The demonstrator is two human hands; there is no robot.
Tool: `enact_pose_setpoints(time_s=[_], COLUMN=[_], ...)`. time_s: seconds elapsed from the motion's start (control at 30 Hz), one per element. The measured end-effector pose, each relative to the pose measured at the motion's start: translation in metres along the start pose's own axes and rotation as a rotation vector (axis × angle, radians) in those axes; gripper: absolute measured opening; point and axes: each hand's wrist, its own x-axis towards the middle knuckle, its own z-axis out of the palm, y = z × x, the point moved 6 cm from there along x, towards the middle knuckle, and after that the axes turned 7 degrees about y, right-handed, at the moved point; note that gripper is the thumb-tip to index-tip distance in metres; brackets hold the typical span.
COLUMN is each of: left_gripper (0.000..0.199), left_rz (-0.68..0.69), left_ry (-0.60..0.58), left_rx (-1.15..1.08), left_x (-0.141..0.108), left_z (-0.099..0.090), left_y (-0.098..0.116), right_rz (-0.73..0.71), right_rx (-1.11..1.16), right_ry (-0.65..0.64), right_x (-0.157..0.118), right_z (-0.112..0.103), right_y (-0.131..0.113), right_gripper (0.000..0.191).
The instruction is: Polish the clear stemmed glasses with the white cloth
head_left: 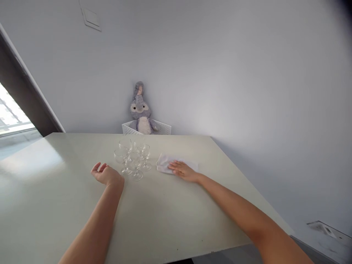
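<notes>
My right hand [182,170] lies flat, fingers stretched out, on a thin whitish pouch or folded cloth [165,165] with a loop of cord at its left end. Part of that fabric is hidden under the hand. Several clear stemmed glasses [134,158] stand upright in a close cluster left of the fabric. Just to the left of the glasses, my left hand [106,174] rests turned on its side near the tabletop, its fingers loosely bent and apart. Nothing shows in it, and its wrist is close to the glasses' feet.
Both arms reach over a pale table [154,216]. Behind its far edge, a grey plush toy [143,113] sits in a white perforated basket [164,128] against the wall. A wall switch [91,18] is at upper left, and a socket plate [328,231] is low on the right.
</notes>
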Motion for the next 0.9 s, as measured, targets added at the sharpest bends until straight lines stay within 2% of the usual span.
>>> enact_pose_setpoints(time_s=[0.13, 0.23, 0.33, 0.47, 0.5, 0.57, 0.67, 0.7, 0.8, 0.9], left_gripper=[0.038, 0.040, 0.042, 0.044, 0.044, 0.045, 0.044, 0.042, 0.034, 0.030], left_rz=[0.009, 0.044, 0.069, 0.068, 0.095, 0.251, 0.679, 0.778, 0.942, 0.989], left_ry=[0.013, 0.034, 0.035, 0.045, 0.054, 0.066, 0.055, 0.043, -0.010, -0.038], left_rx=[0.004, -0.014, -0.031, -0.045, -0.061, -0.096, -0.075, -0.060, -0.059, -0.064], left_x=[-0.004, -0.003, 0.002, 0.006, 0.005, -0.004, -0.037, -0.049, -0.076, -0.078], left_z=[-0.001, -0.002, -0.001, -0.001, -0.003, -0.007, -0.012, -0.012, -0.011, -0.008], left_y=[-0.006, -0.009, -0.012, -0.008, -0.002, 0.020, 0.063, 0.073, 0.086, 0.082], right_rz=[0.179, 0.321, 0.463, 0.655, 0.695, 0.756, 0.811, 0.821, 0.822, 0.761], right_rx=[-0.091, -0.170, -0.233, -0.315, -0.333, -0.364, -0.398, -0.408, -0.434, -0.449], right_ry=[0.139, 0.199, 0.255, 0.318, 0.330, 0.349, 0.368, 0.369, 0.360, 0.319], right_x=[0.051, 0.064, 0.050, 0.003, -0.009, -0.031, -0.048, -0.049, -0.042, -0.023], right_z=[-0.024, -0.052, -0.083, -0.119, -0.126, -0.136, -0.141, -0.140, -0.125, -0.095], right_y=[0.054, 0.093, 0.129, 0.162, 0.166, 0.169, 0.165, 0.162, 0.146, 0.118], right_gripper=[0.036, 0.039, 0.044, 0.048, 0.049, 0.050, 0.051, 0.051, 0.051, 0.048])
